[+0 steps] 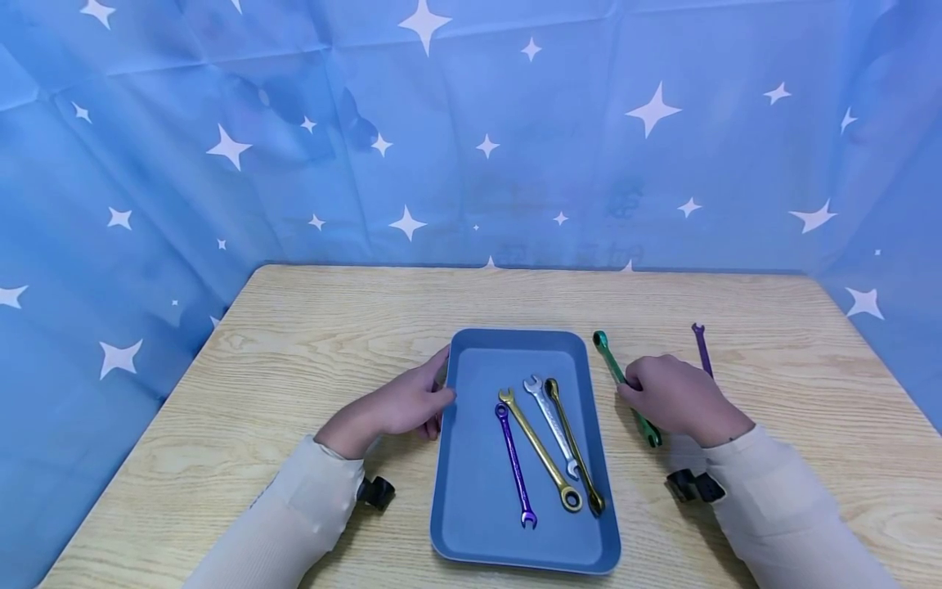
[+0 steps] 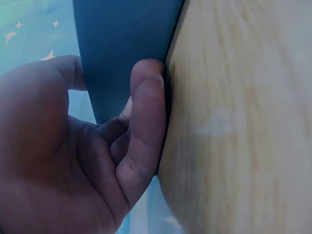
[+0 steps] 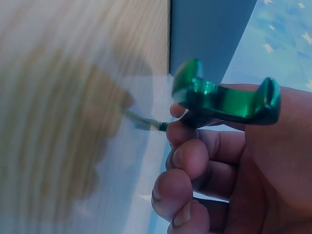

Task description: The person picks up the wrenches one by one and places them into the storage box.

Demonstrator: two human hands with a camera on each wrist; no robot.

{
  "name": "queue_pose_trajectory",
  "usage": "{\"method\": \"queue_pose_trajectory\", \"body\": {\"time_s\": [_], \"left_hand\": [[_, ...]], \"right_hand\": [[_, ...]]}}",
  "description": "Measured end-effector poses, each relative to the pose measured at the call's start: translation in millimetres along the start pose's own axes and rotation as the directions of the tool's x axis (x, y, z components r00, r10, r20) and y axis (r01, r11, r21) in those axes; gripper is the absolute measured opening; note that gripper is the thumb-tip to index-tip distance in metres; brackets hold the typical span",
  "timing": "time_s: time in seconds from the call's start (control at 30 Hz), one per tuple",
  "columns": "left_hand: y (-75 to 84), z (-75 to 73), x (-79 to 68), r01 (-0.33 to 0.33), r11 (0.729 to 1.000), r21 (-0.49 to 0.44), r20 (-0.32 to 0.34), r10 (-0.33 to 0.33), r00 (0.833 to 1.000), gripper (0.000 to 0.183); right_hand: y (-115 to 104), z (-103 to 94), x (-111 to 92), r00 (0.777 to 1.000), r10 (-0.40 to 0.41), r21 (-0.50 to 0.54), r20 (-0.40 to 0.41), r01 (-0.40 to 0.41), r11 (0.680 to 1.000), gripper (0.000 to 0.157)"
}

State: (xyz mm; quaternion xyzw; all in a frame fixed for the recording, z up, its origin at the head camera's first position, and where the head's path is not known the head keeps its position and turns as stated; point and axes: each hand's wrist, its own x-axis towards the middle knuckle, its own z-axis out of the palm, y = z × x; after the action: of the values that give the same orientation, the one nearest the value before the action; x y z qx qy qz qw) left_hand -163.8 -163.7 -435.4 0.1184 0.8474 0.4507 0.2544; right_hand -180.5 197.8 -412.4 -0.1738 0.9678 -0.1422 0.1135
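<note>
My left hand (image 1: pixel 408 401) holds the left side of a blue tray (image 1: pixel 471 523). In the left wrist view its thumb reaches the rim and the other fingers curl against the outer wall, low by the tabletop. Right of the tray, my right hand (image 1: pixel 673 397) grips a green ratcheting wrench (image 1: pixel 609 357) around the middle. The wrench's open-end jaw faces the right wrist camera. Inside the tray lie a purple wrench (image 1: pixel 515 466), a gold wrench (image 1: pixel 540 450), a silver wrench (image 1: pixel 552 427) and a darker gold-toned wrench (image 1: pixel 576 450).
Another purple wrench (image 1: pixel 702 348) lies on the wooden table (image 1: pixel 331 327) beyond my right hand, partly hidden by it. A blue cloth with white stars (image 1: pixel 471 147) hangs behind the table's far edge and along its sides.
</note>
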Motion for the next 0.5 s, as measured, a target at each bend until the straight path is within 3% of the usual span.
{"method": "queue_pose_trajectory", "body": {"time_s": [0.5], "left_hand": [[1.4,0.3,-0.7,0.002,1.0,0.001,-0.001,-0.002,1.0,0.076]], "right_hand": [[-3.6,-0.8,-1.5,0.999,-0.009,0.009,-0.052,0.009,1.0,0.045]]}}
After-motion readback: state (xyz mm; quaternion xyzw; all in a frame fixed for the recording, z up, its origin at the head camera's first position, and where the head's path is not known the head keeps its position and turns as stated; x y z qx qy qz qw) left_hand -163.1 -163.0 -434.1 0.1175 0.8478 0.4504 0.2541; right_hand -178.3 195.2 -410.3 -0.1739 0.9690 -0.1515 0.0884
